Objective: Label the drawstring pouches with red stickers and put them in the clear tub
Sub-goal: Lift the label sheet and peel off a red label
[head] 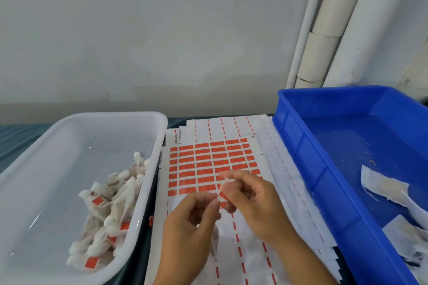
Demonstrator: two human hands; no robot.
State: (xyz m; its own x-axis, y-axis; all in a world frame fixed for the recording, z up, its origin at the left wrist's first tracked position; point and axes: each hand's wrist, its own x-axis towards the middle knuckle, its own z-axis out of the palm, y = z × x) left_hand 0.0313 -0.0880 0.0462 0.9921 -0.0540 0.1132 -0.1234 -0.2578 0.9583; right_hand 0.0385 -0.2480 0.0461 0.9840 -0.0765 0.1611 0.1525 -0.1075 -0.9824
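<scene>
No brand or readable writing shows; the print on the red stickers (209,164) is too blurred to make out. They sit in rows on a white backing sheet (252,259) that lies lengthwise away from the person, on top of more sheets marked with red dashed lines. Above this sheet the right hand (252,199) and the left hand (194,220) meet: the right grip pinches a small white drawstring tuft with a red sticker (222,196) at its lower end, the string running roughly upright, and the left grip pinches the same piece from below with thumb and forefinger. The pouch body itself is mostly hidden by the fingers. To the left stands the clear tub (41,169), holding a heap of labelled pouches (108,213) against its right wall, their gathered tops pointing every which way. To the right stands a blue bin (308,146) with a few unlabelled pouches (384,186) in its near corner. The surface (20,136) is dark teal. Behind it rises a pale wall (150,30), with white pipes (328,25) in the right corner.
</scene>
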